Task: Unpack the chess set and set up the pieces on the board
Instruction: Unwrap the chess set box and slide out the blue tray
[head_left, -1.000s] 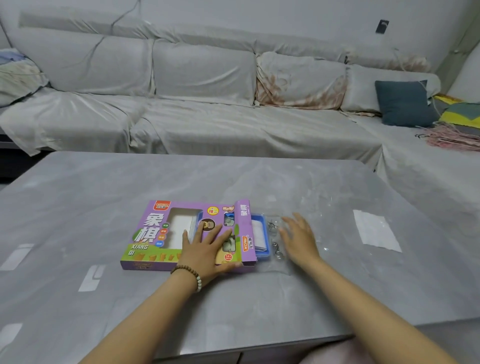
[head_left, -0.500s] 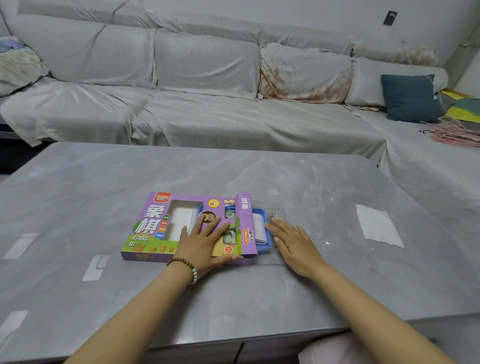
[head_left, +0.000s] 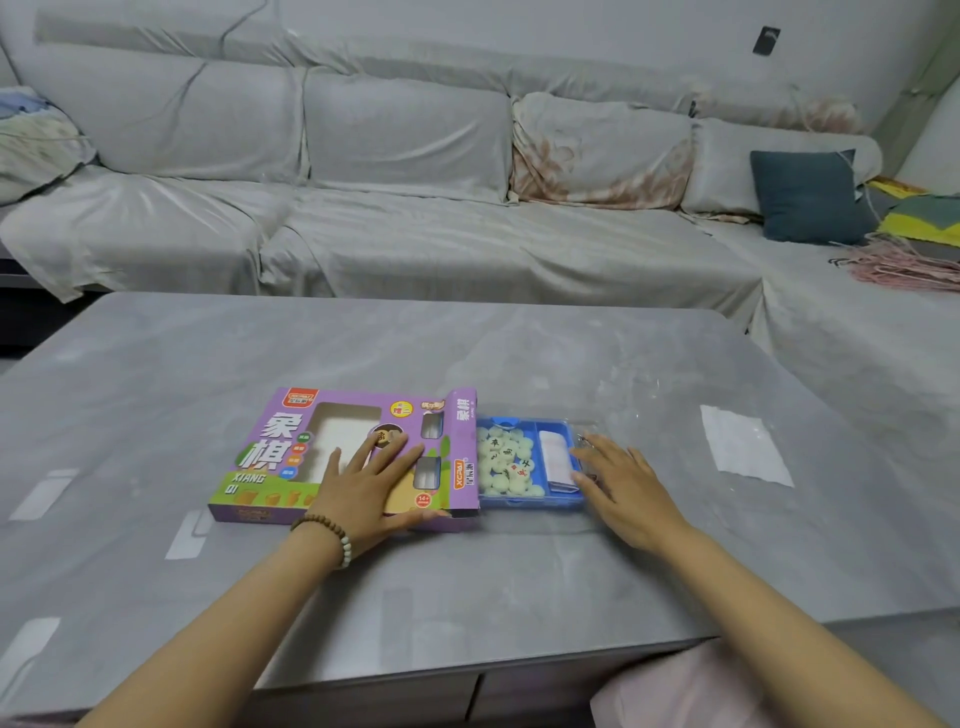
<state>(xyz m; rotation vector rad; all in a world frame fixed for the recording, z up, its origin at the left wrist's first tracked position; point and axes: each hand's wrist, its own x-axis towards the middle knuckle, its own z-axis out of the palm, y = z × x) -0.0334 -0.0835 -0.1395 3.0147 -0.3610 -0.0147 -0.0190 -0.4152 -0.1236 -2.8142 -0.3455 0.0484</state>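
Head: tray (head_left: 530, 502) touching right grip (head_left: 629, 484)

Grey sofa (head_left: 405, 234), teal cushion (head_left: 808, 195), white paper (head_left: 743, 444) on table (head_left: 363, 343)

At centre, the chess box (head_left: 291, 452) is showing purple with white characters and a green lower band. The tray (head_left: 530, 501) beside it is showing blue, its pieces (head_left: 506, 462) cream with black and red marks, on a counter (head_left: 467, 353) mottled grey.
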